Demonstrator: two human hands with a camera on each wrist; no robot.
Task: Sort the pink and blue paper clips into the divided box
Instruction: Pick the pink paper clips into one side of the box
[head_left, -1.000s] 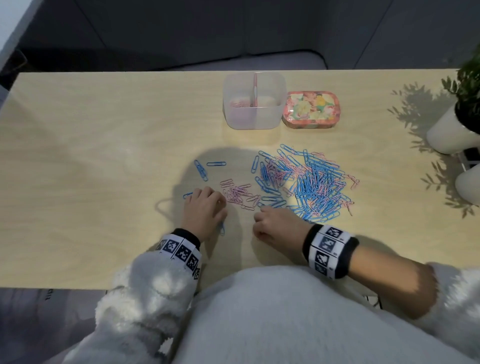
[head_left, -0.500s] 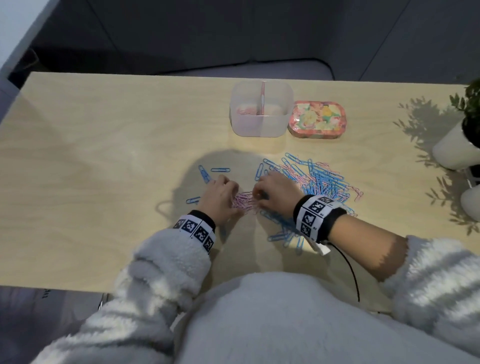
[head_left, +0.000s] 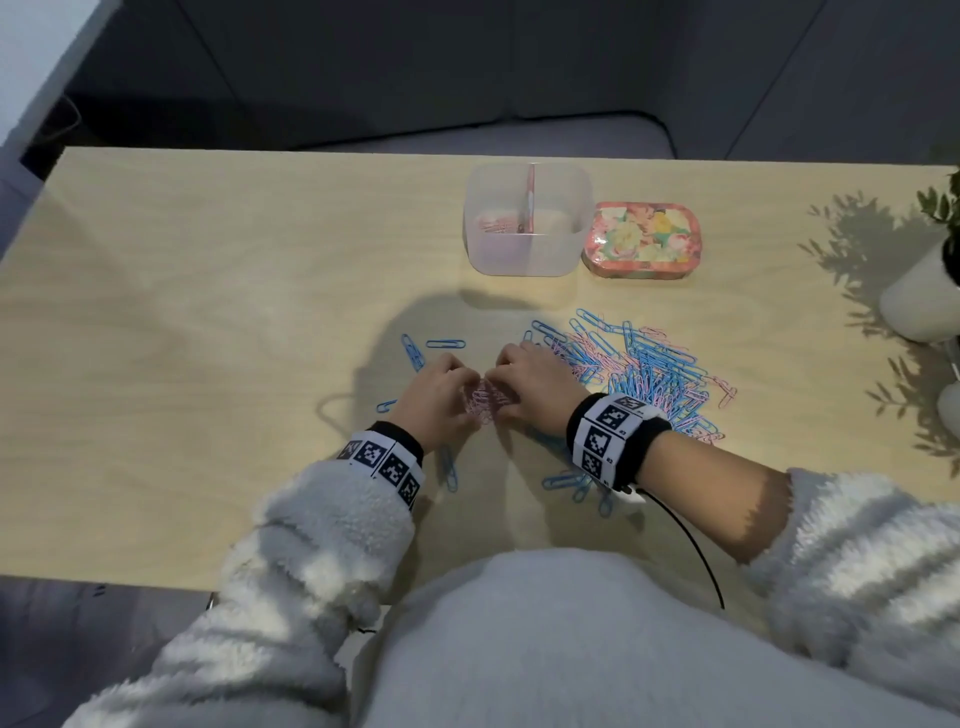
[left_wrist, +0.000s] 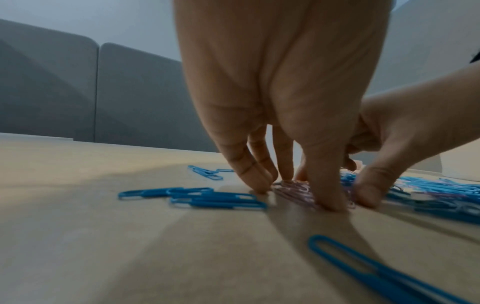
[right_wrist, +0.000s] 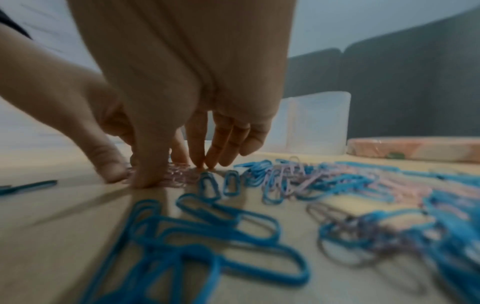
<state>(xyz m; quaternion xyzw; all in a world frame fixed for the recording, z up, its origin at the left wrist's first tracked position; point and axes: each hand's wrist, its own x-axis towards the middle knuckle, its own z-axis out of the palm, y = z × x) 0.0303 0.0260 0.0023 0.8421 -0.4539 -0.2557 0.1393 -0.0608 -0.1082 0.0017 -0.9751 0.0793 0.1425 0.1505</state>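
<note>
A small heap of pink paper clips (head_left: 487, 404) lies on the table in front of me. My left hand (head_left: 453, 396) and right hand (head_left: 514, 387) meet over it, thumbs and fingers curled round the heap with their tips on the wood. In the left wrist view the pink paper clips (left_wrist: 294, 188) sit between my left hand's thumb and fingers (left_wrist: 259, 185). The right wrist view shows my right hand (right_wrist: 174, 174) around them in the same way. The mixed pile of pink and blue clips (head_left: 654, 374) spreads to the right. The clear divided box (head_left: 527, 221) stands behind, with pink clips in its left half.
A floral tin (head_left: 641, 239) sits right of the box. Loose blue clips (head_left: 413, 352) lie left of my hands, and more blue clips (head_left: 571, 483) lie under my right wrist. White plant pots (head_left: 922, 291) stand at the right edge.
My right hand moved up and left from the near edge to the pink heap. Both hands then drew together, pressing the pink clips into a tighter bunch.
</note>
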